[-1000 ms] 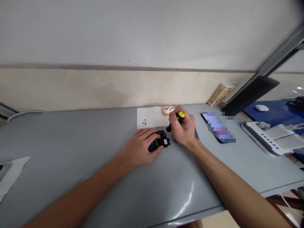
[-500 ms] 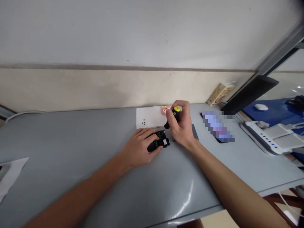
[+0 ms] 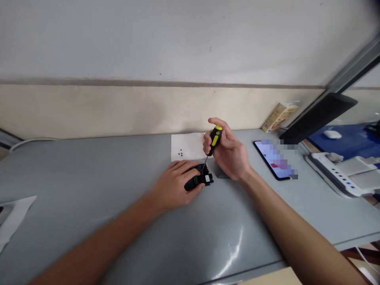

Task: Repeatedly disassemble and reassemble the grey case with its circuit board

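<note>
On the grey table my left hand (image 3: 178, 184) is closed around a small black device (image 3: 204, 180) whose opened body shows green circuit board and a white label. My right hand (image 3: 230, 150) grips a black and yellow screwdriver (image 3: 215, 138) in its curled fingers, with the thumb raised away from the handle. The screwdriver's shaft slants down into the device, and its tip is hidden inside. Behind the device lies a white sheet of paper (image 3: 190, 144) carrying several tiny dark screws (image 3: 180, 152). A dark flat piece (image 3: 222, 173) rests partly under my right hand.
To the right are a phone (image 3: 273, 160), a standing carton (image 3: 279, 117), a black upright panel (image 3: 317, 118) and a white power strip (image 3: 335, 176) with plugs. A white mouse (image 3: 331, 134) sits on a blue surface beyond. Paper (image 3: 18, 217) lies at the left edge; a wall stands behind.
My right hand has turned on the screwdriver handle, its thumb lifting off and its palm now showing. The handle has shifted slightly left. My left hand still holds the device in place.
</note>
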The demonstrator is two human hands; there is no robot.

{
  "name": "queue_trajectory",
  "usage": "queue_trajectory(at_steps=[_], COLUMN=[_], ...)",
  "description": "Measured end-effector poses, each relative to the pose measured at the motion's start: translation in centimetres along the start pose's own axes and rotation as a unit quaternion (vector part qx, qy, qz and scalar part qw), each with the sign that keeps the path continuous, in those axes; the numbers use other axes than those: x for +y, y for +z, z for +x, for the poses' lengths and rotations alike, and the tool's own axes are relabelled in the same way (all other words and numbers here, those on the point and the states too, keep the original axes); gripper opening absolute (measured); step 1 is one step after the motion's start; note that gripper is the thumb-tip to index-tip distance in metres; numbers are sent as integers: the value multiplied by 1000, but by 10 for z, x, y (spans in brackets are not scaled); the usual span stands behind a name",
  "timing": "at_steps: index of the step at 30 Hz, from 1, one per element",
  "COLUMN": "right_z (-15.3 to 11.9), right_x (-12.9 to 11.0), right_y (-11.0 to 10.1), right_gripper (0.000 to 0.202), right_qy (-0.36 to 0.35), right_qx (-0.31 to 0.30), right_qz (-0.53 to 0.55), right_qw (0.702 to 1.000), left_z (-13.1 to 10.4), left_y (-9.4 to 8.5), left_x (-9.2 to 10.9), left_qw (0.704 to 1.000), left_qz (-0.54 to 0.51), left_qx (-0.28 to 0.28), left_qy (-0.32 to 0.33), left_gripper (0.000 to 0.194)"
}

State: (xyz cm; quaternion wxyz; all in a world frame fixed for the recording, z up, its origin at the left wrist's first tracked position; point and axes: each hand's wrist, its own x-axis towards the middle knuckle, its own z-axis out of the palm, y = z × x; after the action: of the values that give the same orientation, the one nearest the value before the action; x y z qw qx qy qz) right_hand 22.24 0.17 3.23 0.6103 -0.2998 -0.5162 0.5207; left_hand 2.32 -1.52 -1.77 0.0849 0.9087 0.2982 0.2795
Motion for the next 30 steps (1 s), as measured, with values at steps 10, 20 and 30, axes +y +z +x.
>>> queue_trajectory(at_steps=[10,20,30], right_z=[-3,4,-4], right_x=[-6,-1,-2], right_y=[6,-1,10], right_gripper=[45,46,28], right_qy=[2,-4,-10], right_qx=[56,19,28], right_qz=[-45,-20,66], right_qw=[997,1000,997], left_z=[0,0,0], left_y=[2,2,-1], left_x=[0,0,0], left_qw=[1000,1000,1000], left_qz=[12,17,10], left_qx=[7,3,-10], left_qy=[7,12,4], left_gripper=[14,14,15])
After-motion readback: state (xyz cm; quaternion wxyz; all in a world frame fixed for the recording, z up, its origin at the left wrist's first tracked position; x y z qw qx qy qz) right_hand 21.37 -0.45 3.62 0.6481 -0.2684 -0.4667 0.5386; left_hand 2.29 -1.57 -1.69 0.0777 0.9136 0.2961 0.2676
